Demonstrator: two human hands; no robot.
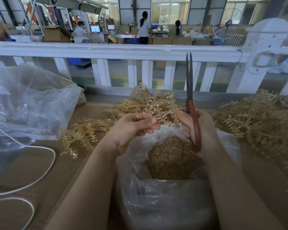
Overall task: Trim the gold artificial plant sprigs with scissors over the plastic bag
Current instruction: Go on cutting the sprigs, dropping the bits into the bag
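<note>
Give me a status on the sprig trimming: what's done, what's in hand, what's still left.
Done: the plastic bag under the hands already holds a deep layer of gold trimmings.

In hand: the left hand pinches a gold sprig over the bag; the right hand grips the red-handled scissors, blades closed and pointing up, not cutting now.

Left: a large sprig pile lies on the right, with more sprigs behind.
</note>
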